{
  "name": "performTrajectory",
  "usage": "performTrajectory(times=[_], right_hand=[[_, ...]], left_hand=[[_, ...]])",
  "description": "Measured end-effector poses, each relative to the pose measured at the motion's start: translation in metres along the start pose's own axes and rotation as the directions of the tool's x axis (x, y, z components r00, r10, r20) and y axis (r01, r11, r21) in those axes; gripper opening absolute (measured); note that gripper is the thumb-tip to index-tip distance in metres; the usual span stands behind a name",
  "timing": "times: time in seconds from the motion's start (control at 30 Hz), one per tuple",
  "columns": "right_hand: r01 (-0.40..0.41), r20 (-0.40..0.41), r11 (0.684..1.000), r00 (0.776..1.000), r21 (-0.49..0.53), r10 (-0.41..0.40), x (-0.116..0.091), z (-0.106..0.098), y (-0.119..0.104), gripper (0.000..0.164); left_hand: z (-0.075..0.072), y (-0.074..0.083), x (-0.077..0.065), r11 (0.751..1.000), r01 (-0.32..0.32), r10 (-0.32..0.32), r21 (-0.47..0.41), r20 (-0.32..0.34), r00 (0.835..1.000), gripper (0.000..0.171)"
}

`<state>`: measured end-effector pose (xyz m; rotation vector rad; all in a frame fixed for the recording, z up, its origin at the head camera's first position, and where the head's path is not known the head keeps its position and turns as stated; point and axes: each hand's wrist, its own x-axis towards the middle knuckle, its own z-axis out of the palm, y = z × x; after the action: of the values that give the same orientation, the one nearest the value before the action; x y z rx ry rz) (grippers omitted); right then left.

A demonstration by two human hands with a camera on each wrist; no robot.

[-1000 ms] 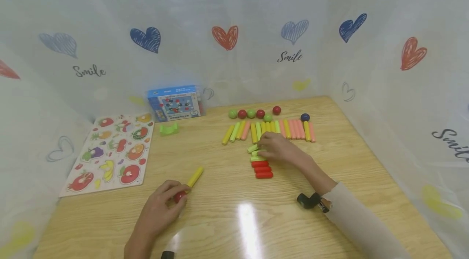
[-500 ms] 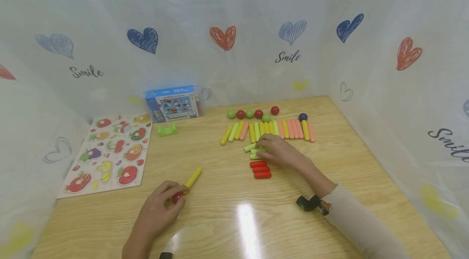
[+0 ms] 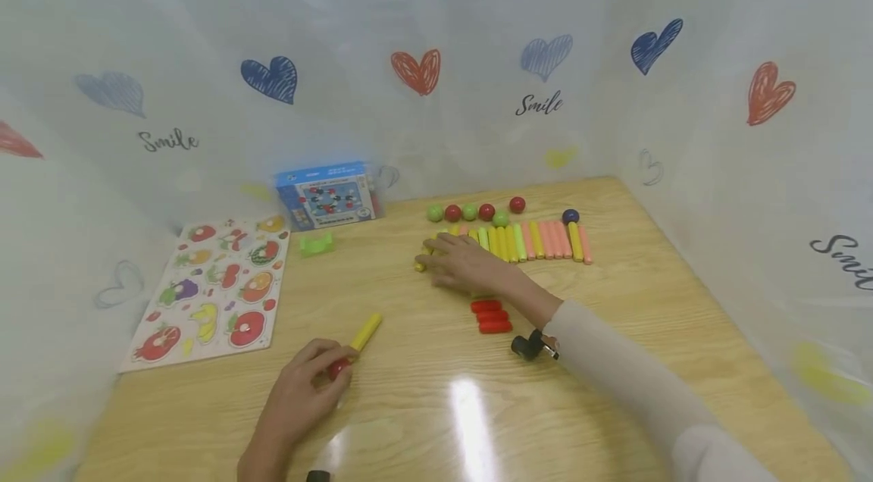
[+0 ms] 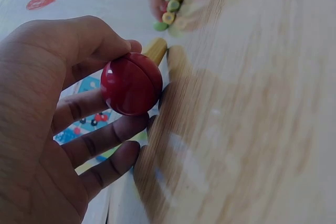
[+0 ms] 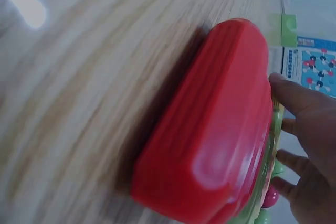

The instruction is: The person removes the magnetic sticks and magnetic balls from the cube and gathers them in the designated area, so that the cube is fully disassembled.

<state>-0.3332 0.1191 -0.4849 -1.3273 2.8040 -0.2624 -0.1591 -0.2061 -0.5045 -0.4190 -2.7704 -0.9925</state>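
Observation:
My left hand [image 3: 298,400] holds a red ball [image 4: 131,85] between thumb and fingers, low over the near left of the table. A yellow stick [image 3: 366,333] points away from the ball and appears joined to it. Farther back, my right hand [image 3: 469,264] reaches over the left end of a row of yellow, green and pink sticks [image 3: 546,241], its fingers spread near a yellow stick end [image 3: 420,267]. Short light green sticks lie mostly hidden beneath that hand. Just in front of it are short red sticks [image 3: 491,317], large in the right wrist view.
Behind the row sit several red and green balls [image 3: 453,213] and a dark blue one [image 3: 571,216]. A blue box [image 3: 327,195] stands at the back wall, with a green curved piece [image 3: 317,244] before it. A fruit picture board [image 3: 208,292] lies at the left.
My right hand has moved left from the short green sticks to the left end of the long row. The left hand keeps its hold on the red ball with little movement.

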Motion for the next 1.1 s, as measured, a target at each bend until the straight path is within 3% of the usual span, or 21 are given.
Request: performTrajectory(times=[0.1, 0.43, 0.57, 0.73, 0.8, 0.93, 1.03, 1.1], right_hand=[[-0.003, 0.011, 1.000, 1.000, -0.007, 0.003, -0.001, -0.001, 0.002, 0.047], [-0.009, 0.003, 0.994, 1.000, 0.112, 0.009, -0.011, -0.002, 0.013, 0.039], [0.048, -0.072, 0.994, 0.997, 0.098, -0.041, -0.017, -0.001, 0.013, 0.032], [0.170, -0.186, 0.985, 0.969, 0.037, -0.161, -0.018, -0.005, -0.020, 0.028], [0.193, -0.156, 0.980, 0.971, 0.047, -0.184, -0.014, -0.005, -0.042, 0.033], [0.216, -0.022, 0.972, 0.976, 0.091, -0.215, -0.004, 0.003, -0.078, 0.040], [0.204, 0.043, 0.975, 0.977, 0.090, -0.208, -0.001, 0.009, -0.093, 0.036], [0.193, 0.037, 0.977, 0.980, 0.090, -0.197, -0.003, 0.011, -0.096, 0.032]], left_hand=[[0.001, 0.003, 0.001, 1.000, -0.001, 0.001, 0.007, 0.002, 1.000, 0.024], [-0.002, 0.004, 0.004, 0.999, -0.046, 0.046, 0.016, -0.037, 0.998, 0.027], [0.003, 0.003, 0.004, 0.998, -0.060, 0.059, -0.025, -0.035, 0.998, 0.027], [0.003, 0.003, 0.002, 0.999, -0.019, 0.019, -0.037, 0.006, 1.000, 0.032], [0.001, 0.003, 0.003, 1.000, 0.000, 0.000, -0.031, 0.013, 1.000, 0.036], [-0.001, 0.003, 0.005, 0.998, 0.009, -0.008, -0.060, 0.020, 1.000, 0.035], [0.003, 0.001, 0.007, 0.997, -0.004, 0.006, -0.082, 0.023, 1.000, 0.030], [0.006, 0.001, 0.008, 0.996, -0.012, 0.014, -0.086, 0.023, 1.000, 0.028]])
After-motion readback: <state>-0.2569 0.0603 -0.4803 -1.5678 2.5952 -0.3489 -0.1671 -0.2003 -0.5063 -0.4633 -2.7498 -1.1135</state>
